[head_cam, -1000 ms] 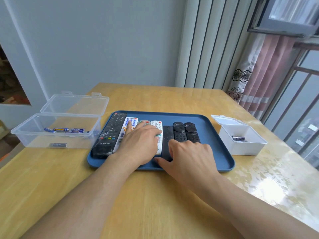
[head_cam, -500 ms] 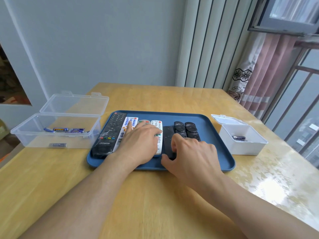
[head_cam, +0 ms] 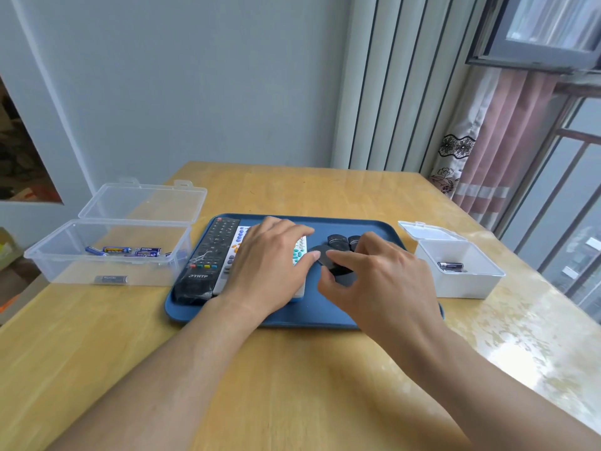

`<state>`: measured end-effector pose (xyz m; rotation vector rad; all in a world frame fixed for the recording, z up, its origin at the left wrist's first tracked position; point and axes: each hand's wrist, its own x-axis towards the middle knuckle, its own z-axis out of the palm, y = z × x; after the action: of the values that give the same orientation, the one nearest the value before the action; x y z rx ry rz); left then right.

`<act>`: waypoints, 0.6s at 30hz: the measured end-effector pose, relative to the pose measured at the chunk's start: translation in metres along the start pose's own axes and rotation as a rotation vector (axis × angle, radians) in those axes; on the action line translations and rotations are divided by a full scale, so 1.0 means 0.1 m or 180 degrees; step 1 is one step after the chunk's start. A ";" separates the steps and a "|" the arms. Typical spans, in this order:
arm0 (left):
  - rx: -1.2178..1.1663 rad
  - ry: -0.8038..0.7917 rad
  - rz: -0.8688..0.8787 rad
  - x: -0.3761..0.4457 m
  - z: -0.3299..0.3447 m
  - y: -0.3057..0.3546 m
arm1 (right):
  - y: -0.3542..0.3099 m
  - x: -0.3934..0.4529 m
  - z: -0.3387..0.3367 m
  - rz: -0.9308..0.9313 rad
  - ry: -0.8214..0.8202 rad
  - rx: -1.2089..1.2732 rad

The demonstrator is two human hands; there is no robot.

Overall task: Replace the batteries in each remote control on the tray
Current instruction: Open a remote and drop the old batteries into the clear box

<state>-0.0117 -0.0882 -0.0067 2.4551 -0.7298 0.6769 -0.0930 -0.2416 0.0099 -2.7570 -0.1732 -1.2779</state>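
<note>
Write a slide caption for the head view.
Right hand lifts a black remote from the blue tray; left hand rests on white remotes.

Two bare forearms, no sleeves, watch or bracelet anywhere along them. Left hand and right hand likewise ungloved and ringless on the fingers in view. Fingernails trimmed short and unpainted.

On a wooden table a blue tray holds a row of remotes: the left hand lies flat over the white remotes, beside a long black remote. The right hand pinches a small black remote, tilting it up. A clear box with batteries sits left, a white box right.
</note>
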 end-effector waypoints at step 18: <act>-0.1636 -0.0636 -0.0087 -0.05 -0.02 0.16 | 0.39 0.13 -0.14 0.1979 -0.0486 0.3216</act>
<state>-0.0257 -0.0971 -0.0031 2.0643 -0.8243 0.1957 -0.0891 -0.2817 0.0273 -1.7957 0.0346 -0.5591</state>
